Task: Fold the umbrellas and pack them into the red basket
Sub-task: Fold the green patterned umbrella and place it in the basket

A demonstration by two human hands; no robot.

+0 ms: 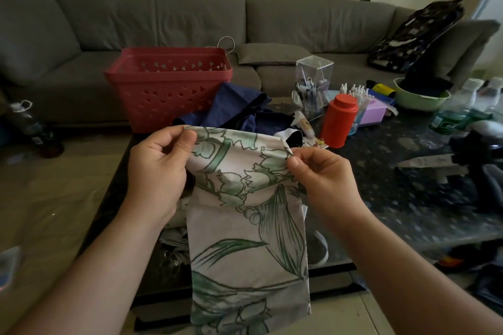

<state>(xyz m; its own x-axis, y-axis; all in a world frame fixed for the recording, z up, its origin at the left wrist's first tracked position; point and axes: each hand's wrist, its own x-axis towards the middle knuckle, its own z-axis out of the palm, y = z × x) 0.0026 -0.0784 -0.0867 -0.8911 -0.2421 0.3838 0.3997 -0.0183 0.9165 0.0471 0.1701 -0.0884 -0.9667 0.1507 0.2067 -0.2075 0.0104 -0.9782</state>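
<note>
A white umbrella fabric with a green floral print (245, 239) hangs in front of me, its top edge folded over. My left hand (158, 168) pinches the upper left corner and my right hand (321, 177) pinches the upper right corner, both held above the near edge of the dark table (408, 198). Behind the fabric a dark blue umbrella (239, 111) lies crumpled on the table. The red basket (168, 84) stands at the table's far left corner; I see nothing inside it.
A red canister (339, 121), a clear pen holder (313, 84), small spray bottles, a pink box, a green bowl (420, 96) and water bottles (457, 111) crowd the table's right. A grey sofa (190, 16) runs behind. Bottles stand on the floor at left.
</note>
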